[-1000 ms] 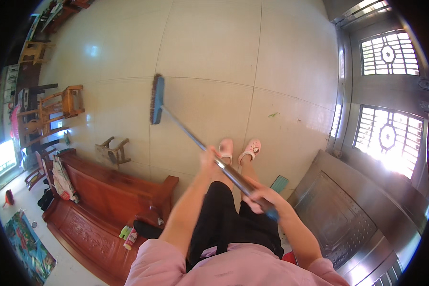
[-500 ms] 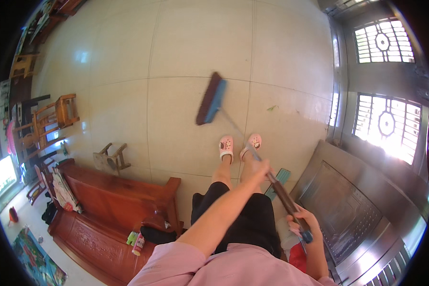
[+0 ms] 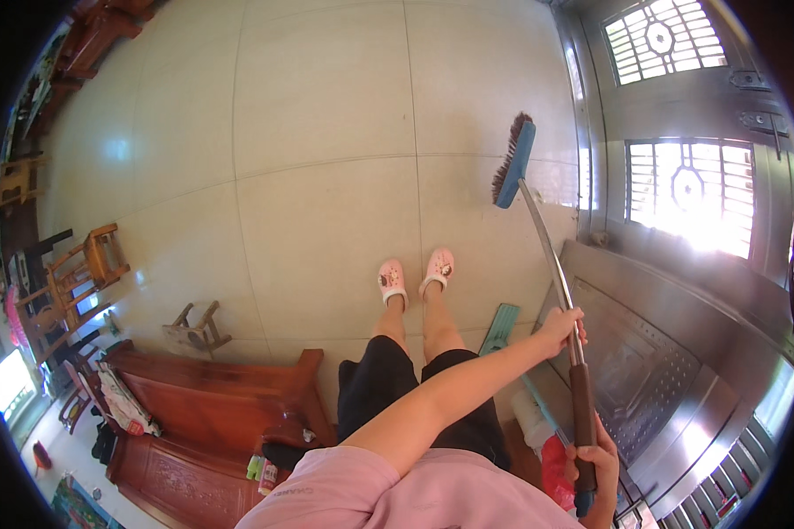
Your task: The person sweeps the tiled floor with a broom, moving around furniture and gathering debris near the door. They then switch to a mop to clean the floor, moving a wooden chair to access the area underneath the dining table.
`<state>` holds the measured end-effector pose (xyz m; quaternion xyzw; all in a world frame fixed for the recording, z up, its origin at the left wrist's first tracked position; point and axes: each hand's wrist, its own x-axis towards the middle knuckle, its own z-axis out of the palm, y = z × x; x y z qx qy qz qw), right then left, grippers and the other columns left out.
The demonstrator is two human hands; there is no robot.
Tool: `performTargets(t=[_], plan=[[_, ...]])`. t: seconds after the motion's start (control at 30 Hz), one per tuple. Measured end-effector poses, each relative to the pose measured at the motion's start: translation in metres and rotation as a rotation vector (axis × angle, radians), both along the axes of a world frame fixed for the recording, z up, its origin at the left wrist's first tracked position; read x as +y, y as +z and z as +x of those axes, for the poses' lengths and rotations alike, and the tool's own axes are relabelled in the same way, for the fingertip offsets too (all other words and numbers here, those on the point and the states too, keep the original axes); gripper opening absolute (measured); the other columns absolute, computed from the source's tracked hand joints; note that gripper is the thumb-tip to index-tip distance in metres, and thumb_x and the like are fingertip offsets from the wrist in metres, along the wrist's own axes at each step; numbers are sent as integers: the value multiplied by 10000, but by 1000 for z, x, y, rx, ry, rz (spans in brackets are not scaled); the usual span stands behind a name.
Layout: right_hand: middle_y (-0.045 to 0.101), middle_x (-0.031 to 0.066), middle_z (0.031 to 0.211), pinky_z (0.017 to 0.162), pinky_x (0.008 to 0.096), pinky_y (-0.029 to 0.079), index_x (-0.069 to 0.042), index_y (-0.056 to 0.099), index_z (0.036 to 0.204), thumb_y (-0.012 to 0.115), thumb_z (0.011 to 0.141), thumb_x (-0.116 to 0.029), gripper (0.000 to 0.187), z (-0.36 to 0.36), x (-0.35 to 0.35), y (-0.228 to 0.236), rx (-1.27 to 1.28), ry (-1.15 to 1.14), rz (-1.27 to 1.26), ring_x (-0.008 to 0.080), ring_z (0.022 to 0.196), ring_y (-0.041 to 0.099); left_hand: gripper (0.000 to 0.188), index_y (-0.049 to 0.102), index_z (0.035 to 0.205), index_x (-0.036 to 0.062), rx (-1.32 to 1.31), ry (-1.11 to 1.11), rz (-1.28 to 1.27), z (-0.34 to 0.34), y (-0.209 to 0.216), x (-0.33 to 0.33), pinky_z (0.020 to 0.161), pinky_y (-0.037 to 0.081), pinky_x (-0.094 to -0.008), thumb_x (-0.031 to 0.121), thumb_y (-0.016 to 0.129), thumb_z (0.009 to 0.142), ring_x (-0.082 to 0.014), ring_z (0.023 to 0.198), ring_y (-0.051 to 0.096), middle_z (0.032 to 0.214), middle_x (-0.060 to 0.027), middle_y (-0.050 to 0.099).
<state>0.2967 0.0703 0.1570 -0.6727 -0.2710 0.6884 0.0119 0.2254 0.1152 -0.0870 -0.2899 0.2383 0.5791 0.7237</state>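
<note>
Broom [image 3: 549, 249] out on the tiles, blue head [image 3: 517, 166] ahead and right of the pink clogs [image 3: 392, 279], dark bristles [image 3: 507, 159] turned left; can't tell if they touch the floor [image 3: 326, 220]. Left hand [image 3: 562, 331] has its fingers wrapped round the metal shaft [image 3: 556, 269], right of the clogs and nearer the body; right hand [image 3: 596, 458], farther back on that same side, grasps the brown grip [image 3: 581, 397], some fingers hidden. Sweeping looks under way, not finished: both hands are on the broom and no gathered pile shows. How much is swept or left can't be judged; any litter is too small to make out. Teal flat piece [image 3: 500, 328], maybe a dustpan, lies behind and right of the clogs, untouched.
</note>
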Motion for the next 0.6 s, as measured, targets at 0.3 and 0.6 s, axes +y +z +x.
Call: performTargets(t=[0.3, 0.6], plan=[[455, 42, 527, 335, 215, 355, -9, 313, 1246, 498, 616, -97, 663, -51, 23, 1, 50, 335, -75, 125, 364, 413, 196, 441, 606, 6, 234, 183, -163, -83, 4, -29, 401, 452, -326, 145, 474, 739, -194, 410, 513, 508, -91, 479], [485, 108, 632, 381, 258, 358, -64, 280, 1265, 492, 610, -16, 691, -243, 1, -121, 336, 634, -586, 168, 396, 457, 141, 462, 657, 21, 523, 521, -523, -310, -59, -174, 419, 447, -312, 126, 498, 743, -188, 437, 491, 537, -80, 467]])
